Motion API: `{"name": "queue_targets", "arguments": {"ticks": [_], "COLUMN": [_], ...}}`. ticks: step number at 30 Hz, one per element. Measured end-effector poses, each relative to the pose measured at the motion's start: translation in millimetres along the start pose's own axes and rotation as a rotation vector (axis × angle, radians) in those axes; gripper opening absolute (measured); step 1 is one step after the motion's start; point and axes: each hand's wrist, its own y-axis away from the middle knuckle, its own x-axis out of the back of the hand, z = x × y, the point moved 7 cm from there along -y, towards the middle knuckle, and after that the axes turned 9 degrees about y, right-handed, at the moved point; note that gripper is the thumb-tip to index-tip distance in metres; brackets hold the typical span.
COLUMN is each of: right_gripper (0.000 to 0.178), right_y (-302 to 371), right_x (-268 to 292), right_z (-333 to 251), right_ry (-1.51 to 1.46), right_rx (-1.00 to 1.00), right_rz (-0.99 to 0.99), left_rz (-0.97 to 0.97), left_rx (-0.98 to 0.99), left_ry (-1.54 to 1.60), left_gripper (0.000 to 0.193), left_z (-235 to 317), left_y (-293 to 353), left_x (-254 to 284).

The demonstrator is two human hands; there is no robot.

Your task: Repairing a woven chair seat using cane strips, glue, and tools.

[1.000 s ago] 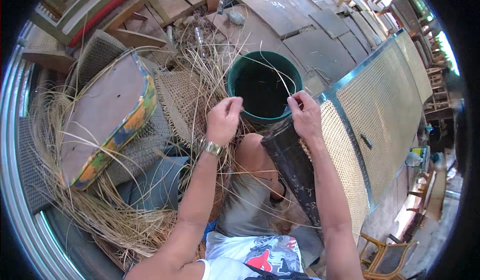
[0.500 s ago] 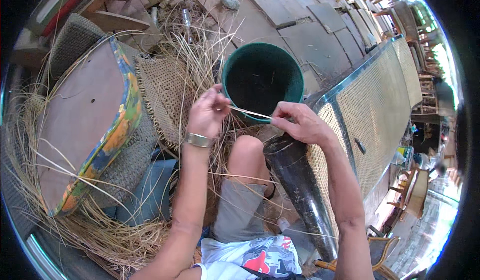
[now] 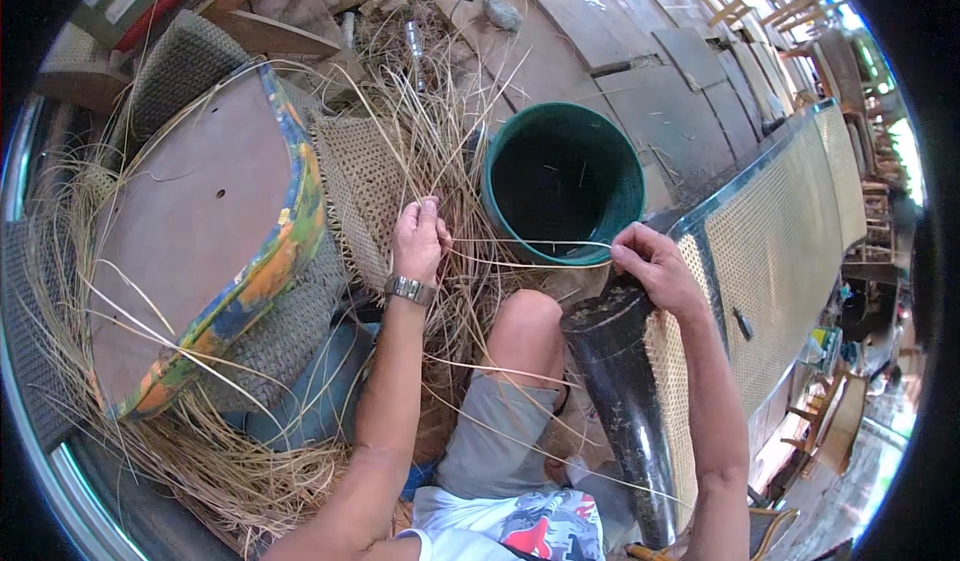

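A thin pale rattan strip (image 3: pixel 530 264) runs between my two hands, looped so that two lengths cross in front of a green bucket (image 3: pixel 488 186). My left hand (image 3: pixel 418 241), with a metal watch at the wrist, pinches its left end beside a heap of loose strands. At the other side, my right hand (image 3: pixel 655 269) has thumb and fingers closed on the strip, just above the top of a shiny black pipe (image 3: pixel 622 391). That pipe leans between my knee and a woven cane panel. Dark inside, the bucket holds a few pale scraps.
Left, a cushion-like seat (image 3: pixel 190 201) with a colourful patterned edge lies among rattan strands (image 3: pixel 270 481). Behind it is a piece of woven cane (image 3: pixel 365 176). The long cane panel (image 3: pixel 770 231) stretches along the right, a small dark tool (image 3: pixel 743 323) on it. Wooden chairs stand beyond.
My hands have moved farther apart, and the strip between them now shows as two lengths, one sagging. The whole view has shifted, so the bucket and pipe sit farther right.
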Motion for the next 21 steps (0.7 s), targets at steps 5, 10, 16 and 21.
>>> {"name": "queue_targets", "arguments": {"ticks": [5, 10, 16, 21], "right_gripper": [0.013, 0.013, 0.011, 0.01], "right_y": [-1, -2, -1, 3], "right_x": [1, 16, 16, 20], "right_z": [4, 19, 19, 17], "right_ry": [-0.124, -0.345, -0.213, -0.089], "right_rx": [-0.003, 0.049, -0.01, -0.025], "right_rz": [0.127, 0.358, 0.415, 0.514], "left_rz": [0.093, 0.069, 0.138, -0.149], "left_rx": [0.015, 0.149, 0.227, 0.201], "left_ry": [0.158, 0.233, 0.483, 0.507], "left_gripper": [0.032, 0.034, 0.026, 0.016], "left_z": [-2, -27, -39, 8], "left_y": [-12, -15, -42, -46], "left_x": [9, 0, -17, -60]}}
